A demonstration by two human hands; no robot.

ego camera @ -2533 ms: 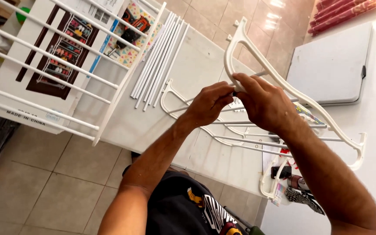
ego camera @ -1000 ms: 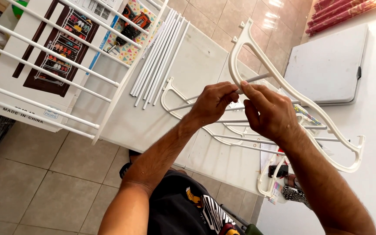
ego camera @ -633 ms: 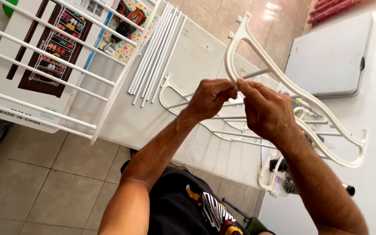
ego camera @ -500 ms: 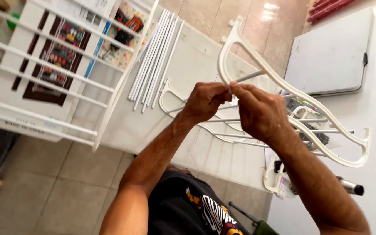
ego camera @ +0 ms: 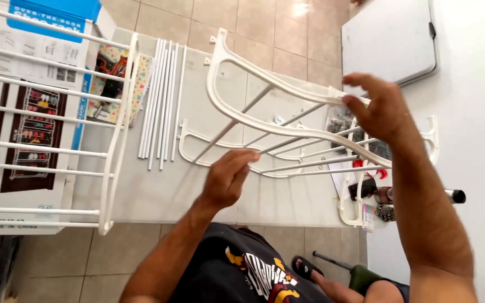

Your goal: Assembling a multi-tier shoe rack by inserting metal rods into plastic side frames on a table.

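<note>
Right hand (ego camera: 380, 109) grips the curved white side frame (ego camera: 265, 126) at its right part, fingers wrapped over the top rail, thumb under. Frame is lifted off the white worktop (ego camera: 158, 191), tilted, arch end pointing far-left.

Left hand (ego camera: 227, 178) sits below the frame's middle, fingers half curled and slightly blurred; can't tell if it pinches anything. It's just beside the near ends of the thin white rods (ego camera: 310, 157) that run from the frame area toward the right.

A second curved side frame (ego camera: 197, 154) lies flat on the worktop under the lifted one, rods fanning out from it.

Loose bundle of white rods (ego camera: 161, 104) lies on the worktop to the left, parallel, running near to far. Further left, an assembled white rack section (ego camera: 113, 129) leans over a printed cardboard box (ego camera: 26, 112).

Right edge of the worktop: small parts bag (ego camera: 338, 120), partly hidden by the frame. Tiled floor (ego camera: 265, 22) beyond; white folded table (ego camera: 388, 36) far right.
</note>
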